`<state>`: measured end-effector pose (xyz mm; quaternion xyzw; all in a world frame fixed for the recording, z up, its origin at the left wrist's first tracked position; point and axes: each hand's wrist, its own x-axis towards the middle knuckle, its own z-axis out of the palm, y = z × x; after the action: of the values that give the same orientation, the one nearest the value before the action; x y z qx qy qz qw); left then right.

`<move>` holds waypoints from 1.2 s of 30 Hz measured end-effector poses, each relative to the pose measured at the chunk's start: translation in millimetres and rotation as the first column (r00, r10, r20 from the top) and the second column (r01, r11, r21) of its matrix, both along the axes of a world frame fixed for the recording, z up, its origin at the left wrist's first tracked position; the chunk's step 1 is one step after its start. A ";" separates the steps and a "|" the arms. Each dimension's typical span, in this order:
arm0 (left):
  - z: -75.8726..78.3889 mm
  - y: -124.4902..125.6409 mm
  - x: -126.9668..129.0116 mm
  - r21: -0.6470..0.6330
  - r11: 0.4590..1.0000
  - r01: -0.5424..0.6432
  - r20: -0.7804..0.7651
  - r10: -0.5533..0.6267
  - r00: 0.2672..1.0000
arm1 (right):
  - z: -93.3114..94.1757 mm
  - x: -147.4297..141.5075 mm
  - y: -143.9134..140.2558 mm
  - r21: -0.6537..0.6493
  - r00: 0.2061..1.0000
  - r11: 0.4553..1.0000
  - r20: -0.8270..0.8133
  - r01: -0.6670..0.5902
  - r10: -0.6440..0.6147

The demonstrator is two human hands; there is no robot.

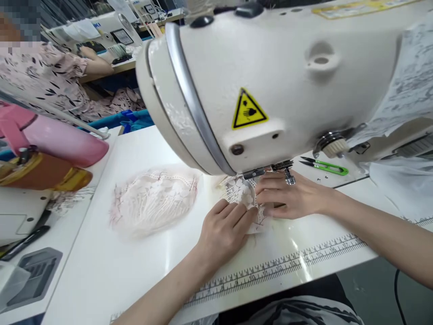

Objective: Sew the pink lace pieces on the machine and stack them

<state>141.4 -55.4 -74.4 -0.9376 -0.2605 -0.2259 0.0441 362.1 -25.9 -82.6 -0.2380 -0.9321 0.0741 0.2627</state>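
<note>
Green thread snips point(326, 167) lying at 3 o'clock on the white table point(135, 271). Pink bottle point(57, 140) lying at 9. Lace pile point(154, 201) sitting centre-left. Ruler strip point(287, 264) running along the near edge. A co-worker point(57, 79) sitting at 11.
</note>
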 end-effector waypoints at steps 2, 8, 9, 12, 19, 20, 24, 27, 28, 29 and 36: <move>-1.8 -1.1 -2.6 0.021 1.000 0.001 0.027 -0.002 1.000 | 2.8 -0.9 0.2 0.031 1.000 0.999 0.029 0.010 -0.011; -1.4 -1.3 -6.1 0.047 0.999 -0.021 0.062 0.018 0.998 | 2.2 -0.3 1.3 0.026 0.998 0.998 0.006 -0.062 0.062; -1.7 -1.2 -6.1 0.060 0.998 -0.024 0.051 0.021 0.998 | 1.8 0.1 1.4 0.013 0.997 0.997 -0.001 -0.072 0.072; -2.8 -0.8 -6.1 0.096 0.995 -0.042 0.023 0.040 0.999 | 2.1 0.4 1.3 -0.027 0.998 0.998 -0.011 -0.054 0.054; -3.9 0.9 -5.6 0.011 1.000 -0.001 0.044 0.000 0.999 | 3.4 -2.9 -2.3 0.040 0.997 0.999 -0.068 0.026 -0.023; -4.4 0.7 -5.6 -0.001 1.000 -0.006 0.036 0.006 0.999 | 2.5 -3.1 -2.7 0.049 0.997 0.998 -0.074 0.037 -0.034; -6.2 -1.1 -4.3 -0.022 0.999 -0.031 0.036 0.032 0.999 | -1.7 -2.5 -2.1 -0.004 0.998 0.999 -0.052 0.038 -0.038; -6.2 -2.4 -2.1 -0.039 0.998 -0.049 0.037 0.051 0.998 | -1.6 -1.7 -1.0 -0.020 0.998 0.998 -0.026 0.063 -0.063; -6.2 -2.6 -1.4 -0.043 0.998 -0.055 0.038 0.056 0.998 | -0.9 -1.5 -1.0 0.001 0.997 0.997 -0.003 0.080 -0.080; -6.3 -2.7 -0.8 -0.044 0.997 -0.058 0.043 0.060 0.997 | 0.1 -1.2 -1.3 0.033 0.994 0.994 0.029 0.100 -0.101; -10.0 -0.8 1.8 -0.052 0.997 -0.056 0.071 0.060 0.996 | 3.5 -0.9 -5.6 0.231 0.953 0.946 0.147 0.228 -0.266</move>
<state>143.3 -56.2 -84.4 -0.9217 -0.2947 -0.2517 0.0177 361.3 -31.5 -79.1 -0.3298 -0.9168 -0.0804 0.2102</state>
